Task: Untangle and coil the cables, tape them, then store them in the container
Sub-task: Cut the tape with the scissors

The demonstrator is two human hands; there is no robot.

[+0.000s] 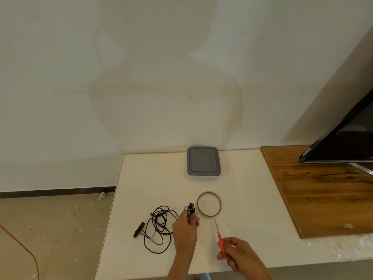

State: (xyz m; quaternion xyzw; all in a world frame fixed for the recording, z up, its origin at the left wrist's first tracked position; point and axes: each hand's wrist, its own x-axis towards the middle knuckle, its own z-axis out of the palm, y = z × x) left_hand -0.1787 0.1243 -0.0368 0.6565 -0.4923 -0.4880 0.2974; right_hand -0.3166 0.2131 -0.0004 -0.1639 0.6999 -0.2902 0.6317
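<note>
The left hand (185, 229) has its grip closed: thumb and curled fingers pinch a small coiled bundle of thin black cable (190, 208), which sticks up out of the fingertips just above the white surface (153, 178). The right hand (240, 253), at 4 o'clock from the left, has its grip closed too, the fingers curled round the handle of a pair of slim red-handled scissors (220, 239). Their blades look closed and point toward 11 o'clock, with the tip just below the tape.

At 1 o'clock from the left hand, just beside the held bundle, a thin brownish ring of tape (209, 204) lies flat. At 9 o'clock from the left hand a loose tangle of thin black cable (159, 225) is spread on the surface, apart from the hand. A black T-shaped plug (138, 232) lies at its 9 o'clock edge.

Farther off at 12 o'clock, near the back edge of the surface, a square grey lidded plastic container (203, 161) sits with its lid on, well apart from both cables.

At 3 o'clock a brown wooden board (323, 188) adjoins the surface and carries a black flat screen (343, 142). At 9 o'clock, on the floor (60, 229), an orange cord (30, 255) runs.
</note>
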